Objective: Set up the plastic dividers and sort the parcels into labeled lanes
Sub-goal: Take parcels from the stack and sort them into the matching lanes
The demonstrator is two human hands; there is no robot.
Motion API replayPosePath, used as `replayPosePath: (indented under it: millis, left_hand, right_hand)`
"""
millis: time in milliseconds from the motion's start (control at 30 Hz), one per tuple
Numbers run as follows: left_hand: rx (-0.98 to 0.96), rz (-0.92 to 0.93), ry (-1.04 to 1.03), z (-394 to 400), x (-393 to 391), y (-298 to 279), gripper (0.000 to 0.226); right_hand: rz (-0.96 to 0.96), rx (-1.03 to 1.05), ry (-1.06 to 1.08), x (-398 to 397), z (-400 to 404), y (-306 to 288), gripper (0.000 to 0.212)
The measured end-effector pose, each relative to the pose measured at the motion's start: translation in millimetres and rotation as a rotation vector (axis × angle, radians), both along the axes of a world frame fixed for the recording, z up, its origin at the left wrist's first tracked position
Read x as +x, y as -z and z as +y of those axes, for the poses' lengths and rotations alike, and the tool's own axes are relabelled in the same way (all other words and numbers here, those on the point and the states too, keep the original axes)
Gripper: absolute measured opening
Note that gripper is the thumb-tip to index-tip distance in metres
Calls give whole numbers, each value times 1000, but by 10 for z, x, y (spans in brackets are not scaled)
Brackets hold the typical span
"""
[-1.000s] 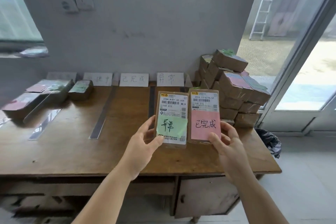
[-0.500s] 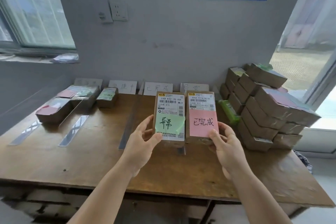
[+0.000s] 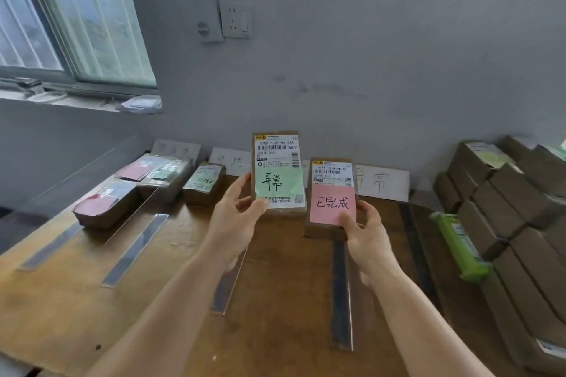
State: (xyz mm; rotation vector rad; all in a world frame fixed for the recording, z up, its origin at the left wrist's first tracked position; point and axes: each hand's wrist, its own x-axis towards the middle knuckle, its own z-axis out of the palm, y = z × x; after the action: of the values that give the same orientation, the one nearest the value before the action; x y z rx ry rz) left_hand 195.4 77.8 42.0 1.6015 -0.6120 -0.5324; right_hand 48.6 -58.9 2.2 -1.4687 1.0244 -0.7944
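Your left hand point(image 3: 234, 217) grips a flat brown cardboard parcel with a green note point(image 3: 278, 173), thumb on its face and fingers curled behind, holding it upright above the brown wooden table point(image 3: 76, 300). Your right hand point(image 3: 366, 237) pinches a brown cardboard parcel with a pink note point(image 3: 332, 196) at its lower edge, lower over the table. Clear plastic divider strips point(image 3: 134, 249) lie along the table; the stack of brown boxes point(image 3: 505, 208) sits at its right end.
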Motion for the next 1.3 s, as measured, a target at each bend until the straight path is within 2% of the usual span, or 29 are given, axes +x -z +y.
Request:
replayPosePath:
  millis: [200, 400, 700, 900, 967, 1033, 1133, 1200, 1300]
  left_hand:
    - [14, -22, -17, -406, 394, -34, 47]
    - [17, 35, 0, -690, 712, 97, 44]
    - [79, 53, 72, -884, 1227, 353, 53]
    - [120, 60, 110, -979, 1336, 498, 56]
    - [123, 72, 112, -1022, 1316, 525, 56]
    - [111, 103, 119, -1089, 1266, 544, 55]
    - [90, 122, 154, -1223, 1118, 531, 54]
    - [75, 123, 196, -1336, 976, 512, 54]
    - [65, 94, 244, -1512, 747, 464, 53]
  right_hand:
    - [179, 154, -81, 573, -330, 365, 51]
    - [313, 245, -24, 1018, -493, 746, 50]
    - [358, 304, 89, 1636, -656, 1095, 48]
    - [394, 329, 112, 1678, -748, 1069, 49]
    - [301, 271, 117, 1633, -759, 950, 46]
    - [110, 203, 148, 1557, -735, 736, 44]
    - [-117, 128, 64, 1357, -689, 358, 40]
    - [-138, 67, 14, 1204, -725, 194, 38]
    - [-118, 17, 48, 983, -832, 55, 40]
